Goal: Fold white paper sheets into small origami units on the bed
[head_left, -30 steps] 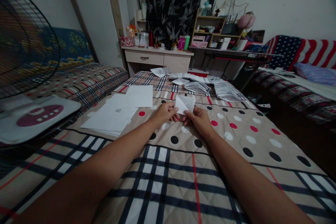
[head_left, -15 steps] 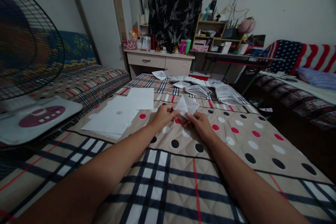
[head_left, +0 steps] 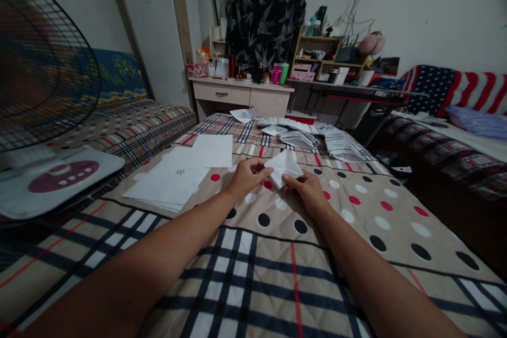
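A small folded white paper (head_left: 283, 165) with creases and pointed corners is held up between both hands, over the dotted bedspread (head_left: 237, 206). My left hand (head_left: 249, 174) pinches its left corner between thumb and fingers. On the lower right edge, my right hand (head_left: 307, 186) grips the same paper, thumb on top. To the left lies a loose stack of flat white sheets (head_left: 168, 182), one with a small dark mark. Beyond the hands sit folded paper pieces (head_left: 299, 139) and a long row of them (head_left: 343, 143). Two more folded pieces (head_left: 243, 114) rest near the far edge.
A caged electric fan (head_left: 43, 63) on a white base (head_left: 63, 174) stands close at the left. Past the bed are a white dresser (head_left: 222, 94) crowded with bottles and a desk with a wooden shelf (head_left: 320, 63). Another bed (head_left: 455, 153) is at the right.
The folded paper has tilted slightly in the hands, and more of its creased face and lower point shows. Both hands stay in nearly the same place, still gripping it.
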`<action>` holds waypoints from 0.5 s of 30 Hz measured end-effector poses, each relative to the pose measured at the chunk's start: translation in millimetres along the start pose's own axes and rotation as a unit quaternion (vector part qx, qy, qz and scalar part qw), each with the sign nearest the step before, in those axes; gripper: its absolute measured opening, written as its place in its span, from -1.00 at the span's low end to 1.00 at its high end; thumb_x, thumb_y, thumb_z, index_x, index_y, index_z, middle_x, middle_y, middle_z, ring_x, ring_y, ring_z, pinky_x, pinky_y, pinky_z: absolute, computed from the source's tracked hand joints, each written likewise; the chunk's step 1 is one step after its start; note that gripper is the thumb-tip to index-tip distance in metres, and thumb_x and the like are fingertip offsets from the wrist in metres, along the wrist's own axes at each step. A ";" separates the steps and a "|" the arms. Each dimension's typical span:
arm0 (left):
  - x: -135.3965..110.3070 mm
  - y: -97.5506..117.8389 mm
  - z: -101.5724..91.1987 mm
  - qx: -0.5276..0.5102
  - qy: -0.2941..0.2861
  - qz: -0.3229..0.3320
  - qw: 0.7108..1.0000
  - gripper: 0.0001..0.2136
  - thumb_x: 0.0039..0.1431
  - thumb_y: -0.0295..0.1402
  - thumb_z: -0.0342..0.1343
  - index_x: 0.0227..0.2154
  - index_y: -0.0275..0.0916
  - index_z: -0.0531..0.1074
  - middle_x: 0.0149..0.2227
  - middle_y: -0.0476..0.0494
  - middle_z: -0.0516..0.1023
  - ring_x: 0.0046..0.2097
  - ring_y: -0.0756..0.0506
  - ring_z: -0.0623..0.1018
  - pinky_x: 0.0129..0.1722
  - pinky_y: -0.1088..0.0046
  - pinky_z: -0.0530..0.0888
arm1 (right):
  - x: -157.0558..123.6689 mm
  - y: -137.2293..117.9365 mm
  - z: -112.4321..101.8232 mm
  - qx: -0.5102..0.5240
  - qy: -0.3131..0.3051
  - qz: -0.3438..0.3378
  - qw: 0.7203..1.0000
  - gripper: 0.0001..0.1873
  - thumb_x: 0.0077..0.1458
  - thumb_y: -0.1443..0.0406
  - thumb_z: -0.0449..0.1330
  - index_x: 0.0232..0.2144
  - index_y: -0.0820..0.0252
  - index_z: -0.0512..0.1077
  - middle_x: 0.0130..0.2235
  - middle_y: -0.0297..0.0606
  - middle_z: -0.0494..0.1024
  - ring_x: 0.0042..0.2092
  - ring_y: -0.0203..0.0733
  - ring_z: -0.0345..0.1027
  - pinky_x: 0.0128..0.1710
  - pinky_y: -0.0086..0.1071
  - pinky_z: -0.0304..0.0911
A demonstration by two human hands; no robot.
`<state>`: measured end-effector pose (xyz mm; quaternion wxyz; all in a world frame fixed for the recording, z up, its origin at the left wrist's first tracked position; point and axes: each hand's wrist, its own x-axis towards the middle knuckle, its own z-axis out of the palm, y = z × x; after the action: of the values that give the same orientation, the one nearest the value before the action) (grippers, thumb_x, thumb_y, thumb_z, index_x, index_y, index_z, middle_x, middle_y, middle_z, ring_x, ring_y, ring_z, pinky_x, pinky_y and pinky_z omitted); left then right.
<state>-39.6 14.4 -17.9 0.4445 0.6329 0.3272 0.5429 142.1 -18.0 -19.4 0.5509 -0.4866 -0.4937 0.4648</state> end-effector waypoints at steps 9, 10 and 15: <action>-1.0 3.2 -1.2 0.001 -0.011 0.002 1.000 -0.77 0.04 -0.24 0.25 -0.51 -0.34 0.47 -0.54 -0.04 0.51 -0.53 0.06 0.45 -0.50 0.58 0.39 | 0.1 -0.2 0.1 0.004 -0.007 0.000 1.000 -0.62 -0.25 0.08 0.47 -0.58 0.26 0.49 -0.63 -0.32 0.48 -0.58 -0.36 0.23 -0.55 -0.46 0.06; -1.8 4.5 -1.6 0.009 -0.022 -0.011 1.000 -0.76 0.07 -0.24 0.22 -0.53 -0.34 0.47 -0.55 -0.05 0.51 -0.54 0.07 0.44 -0.51 0.58 0.37 | 0.2 -0.1 0.1 0.006 0.002 -0.004 1.000 -0.62 -0.24 0.07 0.46 -0.59 0.26 0.48 -0.64 -0.33 0.47 -0.59 -0.36 0.21 -0.56 -0.46 0.04; -6.0 12.0 0.5 0.049 -0.149 -0.109 0.982 -0.74 0.16 -0.33 0.11 -0.53 -0.39 0.54 -0.57 -0.13 0.55 -0.56 0.07 0.44 -0.54 0.60 0.33 | -1.1 -2.2 -0.5 0.037 0.084 -0.050 0.995 -0.63 -0.18 0.05 0.43 -0.56 0.23 0.48 -0.65 -0.42 0.38 -0.61 -0.39 0.11 -0.63 -0.48 0.00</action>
<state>-41.1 4.3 -9.3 0.5133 0.6883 0.3503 0.3742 142.6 -19.4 -17.3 0.6302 -0.4781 -0.4519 0.4125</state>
